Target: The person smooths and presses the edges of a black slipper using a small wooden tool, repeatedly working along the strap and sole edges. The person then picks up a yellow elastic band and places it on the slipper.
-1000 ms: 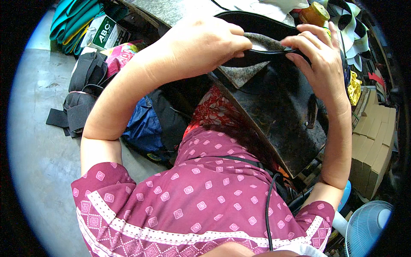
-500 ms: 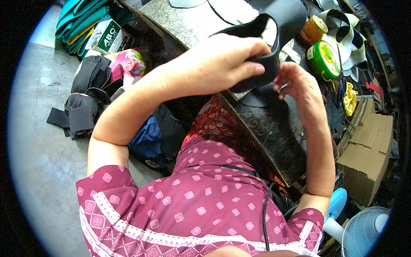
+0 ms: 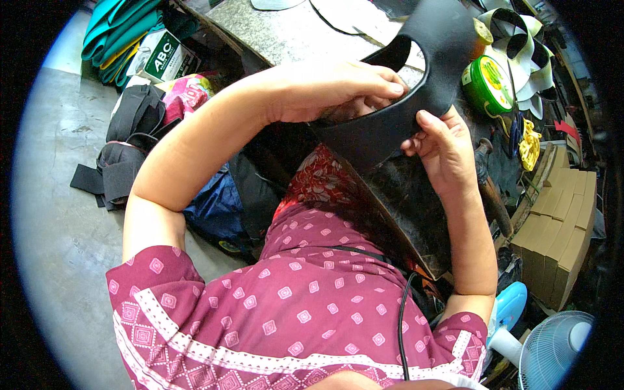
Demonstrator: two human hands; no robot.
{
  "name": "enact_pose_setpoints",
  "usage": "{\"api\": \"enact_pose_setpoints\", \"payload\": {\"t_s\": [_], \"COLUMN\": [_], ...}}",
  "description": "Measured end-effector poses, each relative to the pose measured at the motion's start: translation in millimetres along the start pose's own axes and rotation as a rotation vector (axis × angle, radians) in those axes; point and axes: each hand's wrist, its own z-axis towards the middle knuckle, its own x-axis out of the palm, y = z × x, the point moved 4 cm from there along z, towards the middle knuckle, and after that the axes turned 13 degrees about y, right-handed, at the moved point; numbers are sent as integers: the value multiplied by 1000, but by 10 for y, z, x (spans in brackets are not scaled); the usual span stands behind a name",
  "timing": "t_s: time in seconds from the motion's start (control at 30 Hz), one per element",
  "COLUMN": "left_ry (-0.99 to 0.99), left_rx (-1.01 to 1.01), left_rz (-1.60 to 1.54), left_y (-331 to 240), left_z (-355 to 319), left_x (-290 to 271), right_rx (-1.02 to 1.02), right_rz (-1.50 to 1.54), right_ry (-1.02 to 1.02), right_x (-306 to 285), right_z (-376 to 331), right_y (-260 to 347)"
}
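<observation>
Holding curved black piece point(image 3: 437, 86), left fingers point(image 3: 376, 84), right fingers point(image 3: 427, 146)

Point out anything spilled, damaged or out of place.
Nothing looks spilled or damaged. At left, one end juts untidily from the dark bundle. The black piece between left hand and right hand merely curves.

The maroon top point(image 3: 318, 302) has short sleeves, pink diamonds, white bands.

1 blue-and-white fan point(image 3: 554, 351) stands near stacked brown cardboard point(image 3: 558, 231), with folded teal cloth point(image 3: 116, 29) well apart at upper left.
</observation>
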Motion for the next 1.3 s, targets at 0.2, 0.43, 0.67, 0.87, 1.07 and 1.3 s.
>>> {"api": "enact_pose_setpoints", "payload": {"t_s": [0.2,0.43,0.67,0.87,1.07,1.3], "left_ry": [-86,-492,-466,-475,-378,-653], "left_rx": [41,366,365,235,280,194], "left_rz": [-4,820,1134,1321,1541,2128], "left_y": [114,-128,-216,-129,-144,-289], "left_z": [27,73,-295,-301,-364,-582], "left_x": [-143,-267,157,200,300,211], "right_rx": [-41,-72,-134,-766,-638,-928], "right_rz": [65,28,-133,-726,-2030,-2119], "right_ry": [77,74,-136,-484,179,200], "right_x": [-6,-36,-251,-159,210,242], "right_z": [21,9,8,-158,0,110], "right_y": [-86,-16,80,766,773,862]}}
